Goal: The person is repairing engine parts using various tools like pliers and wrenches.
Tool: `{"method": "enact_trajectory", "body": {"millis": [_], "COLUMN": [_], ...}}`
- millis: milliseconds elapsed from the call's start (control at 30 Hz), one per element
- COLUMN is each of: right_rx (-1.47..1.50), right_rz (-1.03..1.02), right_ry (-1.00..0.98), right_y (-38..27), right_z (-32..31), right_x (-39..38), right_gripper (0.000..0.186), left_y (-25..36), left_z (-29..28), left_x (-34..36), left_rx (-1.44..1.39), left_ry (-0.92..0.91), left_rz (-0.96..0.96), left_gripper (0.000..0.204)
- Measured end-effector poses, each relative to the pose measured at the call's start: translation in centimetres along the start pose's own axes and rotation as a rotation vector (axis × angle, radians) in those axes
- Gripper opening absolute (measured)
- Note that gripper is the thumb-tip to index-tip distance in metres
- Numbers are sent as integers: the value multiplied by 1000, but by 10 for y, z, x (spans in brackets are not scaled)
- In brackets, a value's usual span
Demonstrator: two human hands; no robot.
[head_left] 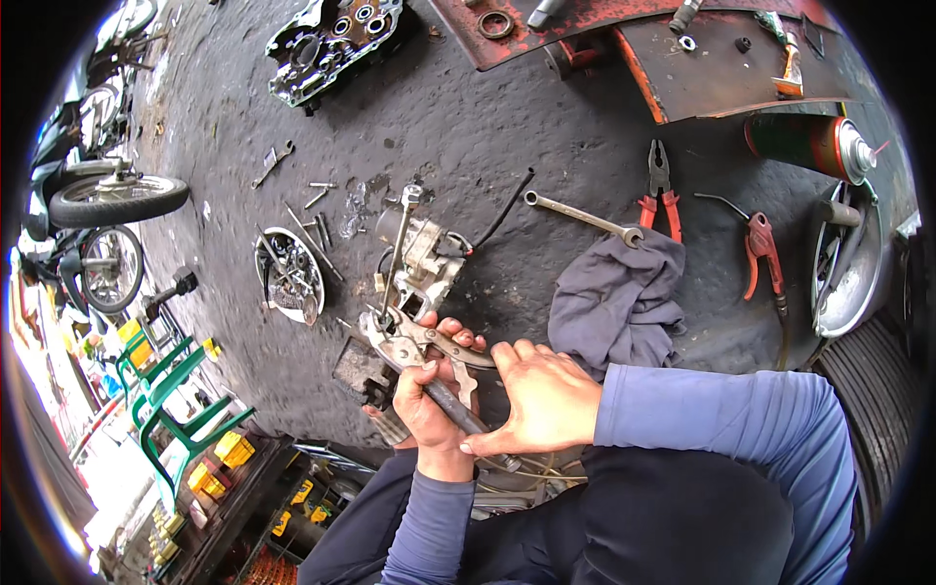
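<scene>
A pair of worn metal locking pliers (453, 398) is between my two hands, its jaws pointing up and left. My left hand (426, 414) wraps round the tool from below, fingertips showing past the upper handle. Across the handle ends lies my right hand (551, 395), fingers on the upper handle and thumb by the lower one. Close to the jaws is the lower end of a slim metal rod (398, 252) with a thicker head; whether they grip it I cannot tell. A grey metal engine part (424, 258) with a black hose (505, 207) lies just beyond.
Right of my hands lie a grey rag (619, 302), a combination wrench (583, 216), red-handled pliers (660, 190) and a red air gun (764, 255). A dish of small parts (290, 300) sits left. An engine casing (331, 47), spray can (809, 146) and red metal panel (575, 29) lie farther off.
</scene>
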State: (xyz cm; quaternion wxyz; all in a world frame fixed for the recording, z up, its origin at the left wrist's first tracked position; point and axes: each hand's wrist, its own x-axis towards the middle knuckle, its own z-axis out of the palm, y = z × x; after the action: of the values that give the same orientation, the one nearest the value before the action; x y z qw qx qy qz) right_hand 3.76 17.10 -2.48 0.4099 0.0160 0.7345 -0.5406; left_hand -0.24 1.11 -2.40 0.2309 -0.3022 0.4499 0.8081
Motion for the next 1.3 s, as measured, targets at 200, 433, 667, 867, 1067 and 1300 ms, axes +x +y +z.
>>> {"method": "enact_trajectory", "body": {"millis": [200,433,667,867,1067,1300], "right_rx": [104,64,40,-113,-163,48], "right_rz": [-11,25,62,35,-64,-114], "right_ry": [-81,-36,-1,227,243,194], "right_y": [-2,-10,-19,-10,-5,-8], "right_z": [-1,5,16,36,40,35], "right_x": [-3,-8,-10,-16,-18,-16], "right_gripper": [94,92,95,90,77,59], "left_y": [-6,5,4,-15,-20,-4], "left_z": [-2,0,9,10,10,21], "left_x": [-3,-5,-7,-7,-7,-12], "left_rx": [27,143,-76,-12,55,313], "left_ry": [21,135,103,130,147,280], "left_rz": [-20,-134,-241,-207,-169,-156], "left_gripper": [64,48,26,23,23,40]}}
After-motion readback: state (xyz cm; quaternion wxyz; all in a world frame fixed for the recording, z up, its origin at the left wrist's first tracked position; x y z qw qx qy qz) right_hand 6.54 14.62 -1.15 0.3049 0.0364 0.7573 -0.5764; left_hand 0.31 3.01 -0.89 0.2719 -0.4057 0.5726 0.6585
